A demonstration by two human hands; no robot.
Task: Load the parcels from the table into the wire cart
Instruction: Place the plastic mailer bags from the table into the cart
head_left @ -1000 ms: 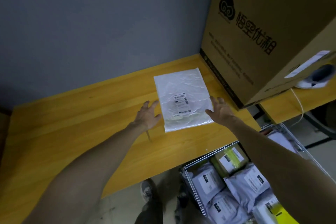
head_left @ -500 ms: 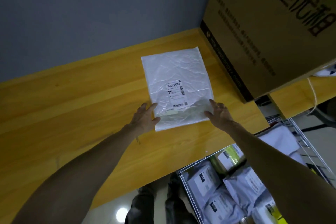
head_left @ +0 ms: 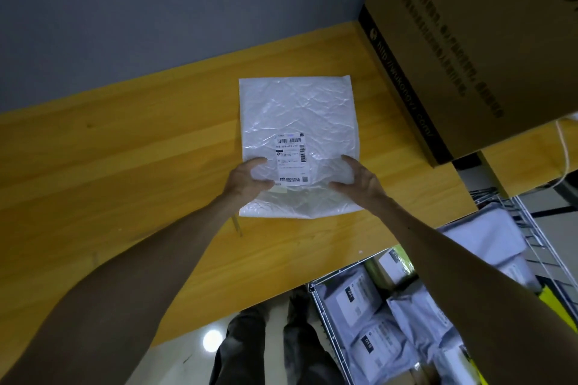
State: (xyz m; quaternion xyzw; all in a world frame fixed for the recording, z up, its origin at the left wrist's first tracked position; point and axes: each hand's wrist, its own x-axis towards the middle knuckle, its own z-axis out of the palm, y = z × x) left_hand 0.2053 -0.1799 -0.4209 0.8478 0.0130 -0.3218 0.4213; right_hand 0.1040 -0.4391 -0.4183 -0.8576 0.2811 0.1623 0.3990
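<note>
The cardboard box [head_left: 469, 40] ran off the top and right edges, and its print was cut short and smeared. On the white plastic parcel [head_left: 297, 109], the fine print of the shipping label [head_left: 291, 159] was too small to read. The left hand [head_left: 247, 180] and right hand [head_left: 359, 181] covered strips of the bag where they pinched it. The right forearm [head_left: 469, 275] hid much of the wire cart [head_left: 327, 322], which the bottom and right edges also cropped. Labels on the grey mailers [head_left: 416, 322] inside were blurred.

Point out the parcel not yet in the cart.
The white crinkled mailer on the wooden table, gripped by the left hand and right hand; the grey parcels lie in the wire cart.
</note>
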